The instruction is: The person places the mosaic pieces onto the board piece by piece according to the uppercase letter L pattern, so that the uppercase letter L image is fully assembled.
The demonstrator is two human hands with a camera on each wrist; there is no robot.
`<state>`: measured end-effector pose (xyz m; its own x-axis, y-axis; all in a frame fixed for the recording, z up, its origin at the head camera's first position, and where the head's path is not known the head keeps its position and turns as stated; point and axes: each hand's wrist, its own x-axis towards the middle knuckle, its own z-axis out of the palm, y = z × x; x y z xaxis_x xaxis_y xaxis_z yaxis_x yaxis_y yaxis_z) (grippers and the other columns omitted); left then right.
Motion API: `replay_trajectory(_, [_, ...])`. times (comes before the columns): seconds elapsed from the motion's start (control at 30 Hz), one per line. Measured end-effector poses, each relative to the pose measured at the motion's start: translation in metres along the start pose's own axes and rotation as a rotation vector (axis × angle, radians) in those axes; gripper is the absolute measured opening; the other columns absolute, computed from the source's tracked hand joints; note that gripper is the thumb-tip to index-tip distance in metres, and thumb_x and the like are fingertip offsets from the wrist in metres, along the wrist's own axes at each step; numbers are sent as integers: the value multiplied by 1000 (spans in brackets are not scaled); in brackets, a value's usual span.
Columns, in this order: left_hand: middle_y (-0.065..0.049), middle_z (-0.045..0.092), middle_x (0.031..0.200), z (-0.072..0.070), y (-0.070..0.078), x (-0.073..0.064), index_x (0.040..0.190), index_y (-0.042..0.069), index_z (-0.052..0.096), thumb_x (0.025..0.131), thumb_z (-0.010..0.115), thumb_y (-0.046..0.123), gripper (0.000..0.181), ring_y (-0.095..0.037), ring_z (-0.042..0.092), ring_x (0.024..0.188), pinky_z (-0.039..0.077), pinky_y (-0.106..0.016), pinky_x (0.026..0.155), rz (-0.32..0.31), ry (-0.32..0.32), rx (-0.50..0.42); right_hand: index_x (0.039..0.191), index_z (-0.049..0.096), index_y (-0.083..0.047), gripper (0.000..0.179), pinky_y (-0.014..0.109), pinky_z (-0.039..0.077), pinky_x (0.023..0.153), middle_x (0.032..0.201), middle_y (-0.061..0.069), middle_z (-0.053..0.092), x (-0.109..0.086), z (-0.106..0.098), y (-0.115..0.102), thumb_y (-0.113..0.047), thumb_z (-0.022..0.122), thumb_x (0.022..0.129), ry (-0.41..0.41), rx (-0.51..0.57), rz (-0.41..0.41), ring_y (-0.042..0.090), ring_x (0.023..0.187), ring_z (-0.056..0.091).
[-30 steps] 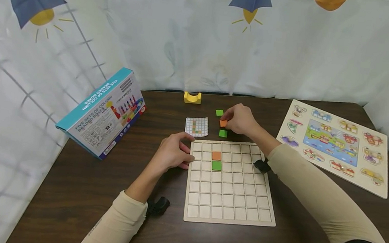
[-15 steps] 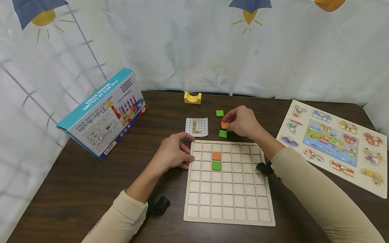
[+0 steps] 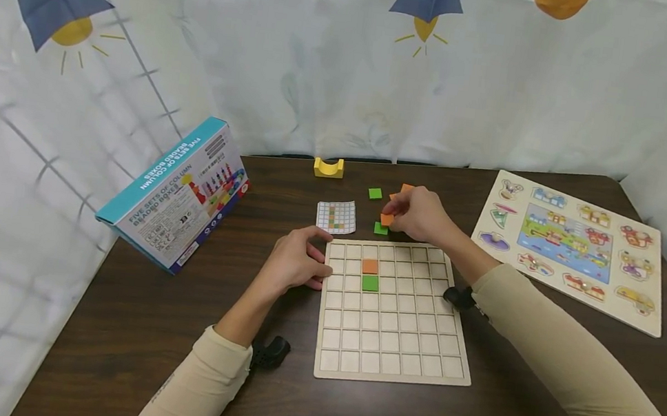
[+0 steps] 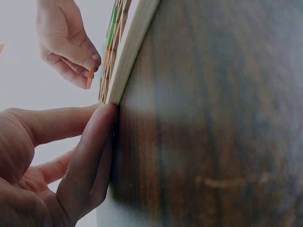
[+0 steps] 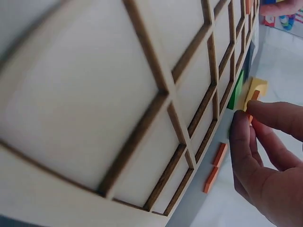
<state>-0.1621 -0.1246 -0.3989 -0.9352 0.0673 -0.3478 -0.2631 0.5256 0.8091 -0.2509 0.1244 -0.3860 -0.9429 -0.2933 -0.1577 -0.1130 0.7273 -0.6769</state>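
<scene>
My left hand (image 3: 294, 259) holds the left edge of a wooden grid board (image 3: 394, 323), its thumb and fingertips at the rim in the left wrist view. An orange tile (image 3: 370, 266) and a green tile (image 3: 370, 283) sit one below the other in the grid's third column. Beyond the board's far edge, my right hand (image 3: 423, 213) pinches another square orange tile (image 4: 90, 78) between thumb and fingers. Just under that tile in the head view lies a green tile (image 3: 381, 228). More orange tiles (image 5: 215, 168) lie behind the right hand, partly hidden in the head view.
A small pattern card (image 3: 336, 217) lies behind the board, with a loose green tile (image 3: 375, 193) to its right. Farther back is a yellow block (image 3: 329, 168). A toy box (image 3: 182, 193) stands left; a picture puzzle board (image 3: 634, 300) lies right.
My right hand has drawn the pinched orange tile slightly toward the board and right, uncovering orange tiles behind it. The left hand stays on the board's edge.
</scene>
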Motion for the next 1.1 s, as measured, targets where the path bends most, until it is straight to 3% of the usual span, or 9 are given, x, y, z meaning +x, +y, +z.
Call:
replay_trajectory(0.33, [-15,65,99,0,1,0,135,13,63,82,86,-1,60,-20,70,58,65,-34,55,-9,-4,4,105,79,-9,20,34,56,76,95,8,73,-17,3,1,-1,76,86,-2,37,-2,23,90,64])
replay_trajectory(1.1, [-16,65,100,-2,0,2,137,14,62,83,86,1,61,-21,71,63,65,-33,57,-16,-23,5,106,79,-8,23,29,55,76,94,7,74,-50,7,-6,-3,81,84,-21,74,-31,20,86,66])
